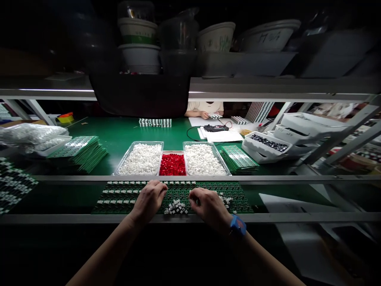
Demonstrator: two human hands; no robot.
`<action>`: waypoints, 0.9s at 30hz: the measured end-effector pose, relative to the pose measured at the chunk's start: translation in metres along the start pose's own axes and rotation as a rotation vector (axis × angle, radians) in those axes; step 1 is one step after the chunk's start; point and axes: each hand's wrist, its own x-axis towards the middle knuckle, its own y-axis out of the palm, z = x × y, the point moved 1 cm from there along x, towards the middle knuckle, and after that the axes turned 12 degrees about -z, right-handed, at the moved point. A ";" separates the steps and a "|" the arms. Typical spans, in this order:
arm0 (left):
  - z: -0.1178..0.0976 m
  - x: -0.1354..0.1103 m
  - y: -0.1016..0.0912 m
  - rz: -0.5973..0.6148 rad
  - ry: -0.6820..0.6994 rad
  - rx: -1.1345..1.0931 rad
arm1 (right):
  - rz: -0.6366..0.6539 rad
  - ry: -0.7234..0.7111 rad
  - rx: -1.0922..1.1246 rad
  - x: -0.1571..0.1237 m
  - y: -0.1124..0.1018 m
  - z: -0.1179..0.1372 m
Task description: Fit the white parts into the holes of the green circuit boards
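A green circuit board panel (175,194) lies in front of me, with rows of small white connectors seated along it. A loose heap of white connectors (175,207) sits on its near edge, between my hands. My left hand (148,201) rests on the board with curled fingers, just left of the heap. My right hand (210,209), wearing a blue wristband (238,225), has its fingertips close to the heap. Whether either hand pinches a connector is too small to tell.
A metal rail (190,178) runs behind the board. Beyond it stand clear trays of white connectors (139,159), a tray of red parts (172,165), stacked green boards (80,153) and white bins (268,143). A co-worker's hand (204,114) holds a board across the green bench.
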 end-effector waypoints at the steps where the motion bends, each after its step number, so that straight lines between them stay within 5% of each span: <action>1: 0.000 0.001 0.001 0.005 0.015 0.023 | -0.019 0.009 0.029 -0.001 -0.001 -0.002; 11: -0.009 0.011 0.001 0.107 0.119 0.143 | -0.082 -0.006 0.166 -0.011 -0.006 -0.011; 16: -0.018 -0.002 -0.013 0.103 -0.021 0.034 | -0.085 -0.015 0.176 -0.013 -0.005 -0.015; 20: -0.022 -0.021 -0.024 0.227 -0.147 -0.046 | -0.110 0.010 0.197 -0.012 -0.006 -0.016; 27: -0.019 -0.035 -0.019 0.202 -0.186 -0.110 | -0.092 0.012 0.186 0.004 0.001 -0.006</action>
